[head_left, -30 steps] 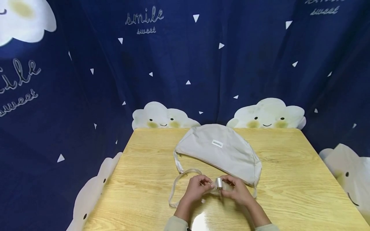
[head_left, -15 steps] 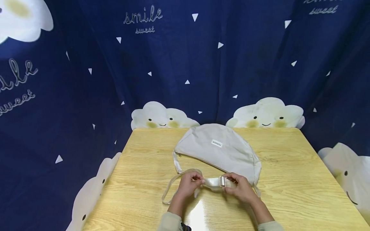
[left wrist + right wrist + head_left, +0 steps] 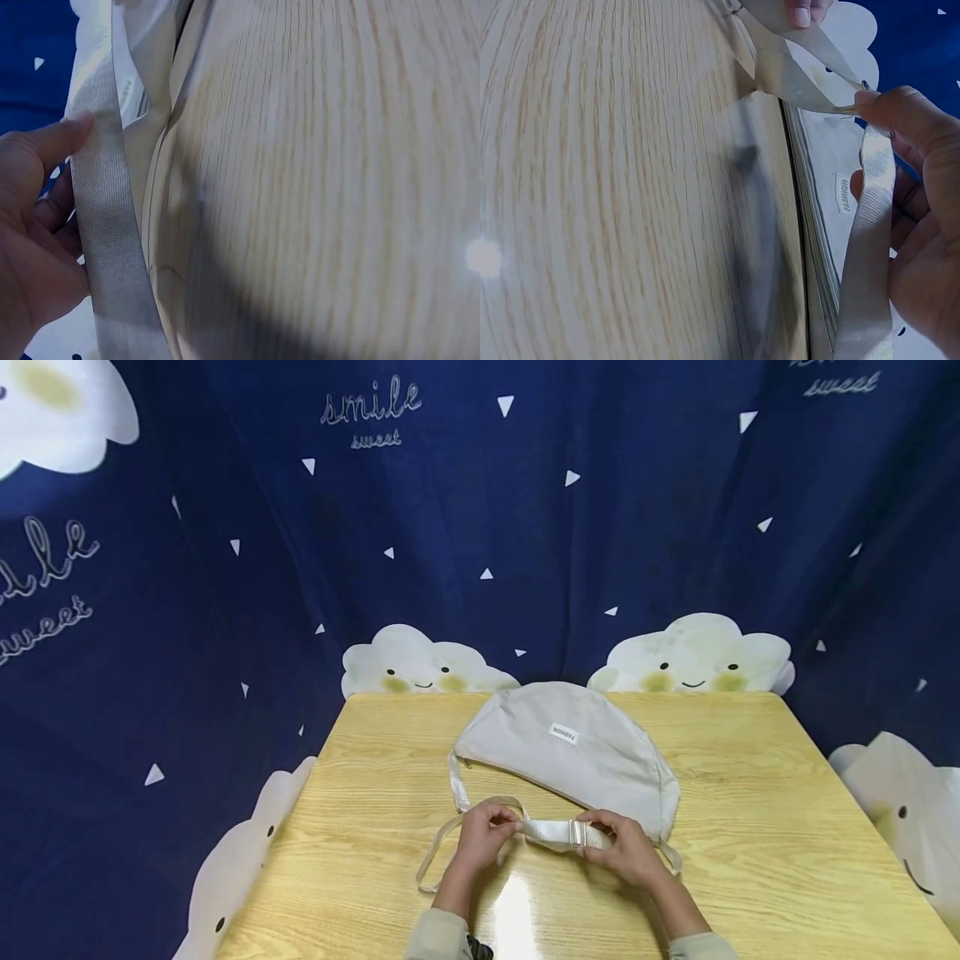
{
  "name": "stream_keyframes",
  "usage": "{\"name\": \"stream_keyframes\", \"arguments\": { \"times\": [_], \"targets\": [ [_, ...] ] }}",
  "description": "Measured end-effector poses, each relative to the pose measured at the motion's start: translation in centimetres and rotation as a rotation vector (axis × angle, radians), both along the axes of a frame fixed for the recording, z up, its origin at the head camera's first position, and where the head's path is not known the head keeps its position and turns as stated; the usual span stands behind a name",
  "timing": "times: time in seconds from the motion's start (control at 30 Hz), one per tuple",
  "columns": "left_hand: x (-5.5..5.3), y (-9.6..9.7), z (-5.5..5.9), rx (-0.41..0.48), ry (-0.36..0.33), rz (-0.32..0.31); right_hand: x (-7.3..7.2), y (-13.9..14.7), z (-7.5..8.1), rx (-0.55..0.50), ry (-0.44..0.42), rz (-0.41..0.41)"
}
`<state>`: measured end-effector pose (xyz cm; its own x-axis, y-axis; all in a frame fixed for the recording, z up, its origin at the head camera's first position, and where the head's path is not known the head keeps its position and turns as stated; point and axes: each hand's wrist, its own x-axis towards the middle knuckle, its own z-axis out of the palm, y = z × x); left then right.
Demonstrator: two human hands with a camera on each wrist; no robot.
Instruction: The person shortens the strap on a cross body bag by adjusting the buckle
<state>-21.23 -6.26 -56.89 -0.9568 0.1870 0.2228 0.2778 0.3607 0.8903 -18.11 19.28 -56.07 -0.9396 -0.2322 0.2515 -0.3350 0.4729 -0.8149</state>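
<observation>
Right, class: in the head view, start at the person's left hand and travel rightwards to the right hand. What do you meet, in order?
Left hand → pale strap, stretched between the hands → shiny buckle on that strap → right hand.

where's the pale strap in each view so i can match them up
Head: the strap runs between the left hand and right hand, below centre.
Left wrist: strap down the left side, by the thumb.
Right wrist: strap from the top, down the right side to the bottom edge.
Shared landmark: the wooden table, its grain showing in all three.
</observation>
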Motion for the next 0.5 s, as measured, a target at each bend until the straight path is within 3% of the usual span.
{"name": "stream_keyframes", "arguments": {
  "times": [0.13,0.27,0.4,0.5],
  "targets": [
    [0.3,0.8,0.1,-0.083,0.164,0.028,-0.1,0.0,0.0,-0.026,0.009,-0.043],
    [1.1,2.6,0.8,-0.189,0.335,-0.027,-0.1,0.0,0.3,-0.07,-0.038,-0.057],
    [1.6,4.5,1.1,-0.218,0.343,-0.133,-0.2,0.0,0.5,-0.087,-0.083,-0.037],
    [1.5,5.4,0.9,-0.165,0.294,-0.189,-0.2,0.0,0.7,-0.093,-0.094,-0.005]
  ]
}}
